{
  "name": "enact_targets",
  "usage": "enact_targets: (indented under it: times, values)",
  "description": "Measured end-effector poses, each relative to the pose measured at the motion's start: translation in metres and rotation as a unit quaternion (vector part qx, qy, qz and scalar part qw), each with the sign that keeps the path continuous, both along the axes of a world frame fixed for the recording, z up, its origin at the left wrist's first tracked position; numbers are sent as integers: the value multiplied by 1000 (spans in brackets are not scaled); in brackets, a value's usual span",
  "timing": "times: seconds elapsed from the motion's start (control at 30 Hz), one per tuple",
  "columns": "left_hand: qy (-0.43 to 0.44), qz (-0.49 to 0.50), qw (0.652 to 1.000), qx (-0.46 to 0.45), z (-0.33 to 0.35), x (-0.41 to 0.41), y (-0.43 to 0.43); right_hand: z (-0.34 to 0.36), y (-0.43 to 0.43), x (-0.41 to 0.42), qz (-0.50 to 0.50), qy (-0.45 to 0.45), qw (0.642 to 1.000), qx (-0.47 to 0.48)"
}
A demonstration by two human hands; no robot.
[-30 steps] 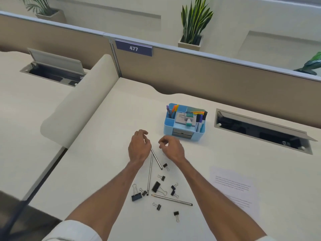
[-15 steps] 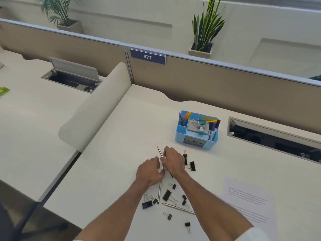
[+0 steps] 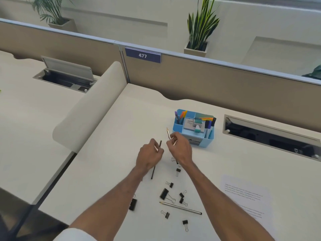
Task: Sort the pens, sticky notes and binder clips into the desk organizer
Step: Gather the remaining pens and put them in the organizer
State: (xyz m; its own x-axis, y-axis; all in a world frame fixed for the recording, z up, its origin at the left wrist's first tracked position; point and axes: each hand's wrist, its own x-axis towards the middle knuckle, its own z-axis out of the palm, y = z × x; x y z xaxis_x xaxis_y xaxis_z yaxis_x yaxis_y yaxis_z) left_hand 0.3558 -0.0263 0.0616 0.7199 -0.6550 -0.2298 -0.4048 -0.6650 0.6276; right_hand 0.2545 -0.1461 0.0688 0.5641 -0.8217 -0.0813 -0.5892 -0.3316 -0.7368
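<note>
— Clips [image 3: 164,193] lie scattered nearest you, with one pencil [image 3: 180,208] flat among them.
— Further out, your left hand [image 3: 149,158] curls round a dark pen [image 3: 153,171], its long end trailing back toward you.
— Your right hand [image 3: 180,149] pinches a second pencil [image 3: 168,133], tip pointing away, just short of the blue organizer [image 3: 208,138].

Soft, bright light is falling evenly — shadows around the blue organizer [image 3: 209,138] are barely showing. Farther from it, lines are bowing toward the edges, and details are going mushy.
</note>
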Motion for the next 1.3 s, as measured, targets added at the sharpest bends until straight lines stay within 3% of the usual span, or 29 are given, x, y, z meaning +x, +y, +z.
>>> enact_targets:
  times: [0.27, 0.53, 0.73, 1.0, 1.3]
  values:
    - [7, 55, 977, -207, 38, 6, -55, 29, -41, -2, -96, -124, 987, -38]
    - [-49, 66, 950, -303, 71, 21, -97, 58, -78, 2, -167, -163, 966, -109]
    - [-87, 47, 944, -316, 74, 28, -111, 59, -86, 7, -150, -122, 970, -147]
    - [-98, 13, 954, -284, 57, 29, -112, 41, -85, 13, -89, 17, 988, -128]
    - [-83, 8, 971, -222, 45, 23, -113, 36, -89, 2, -117, -17, 986, -119]
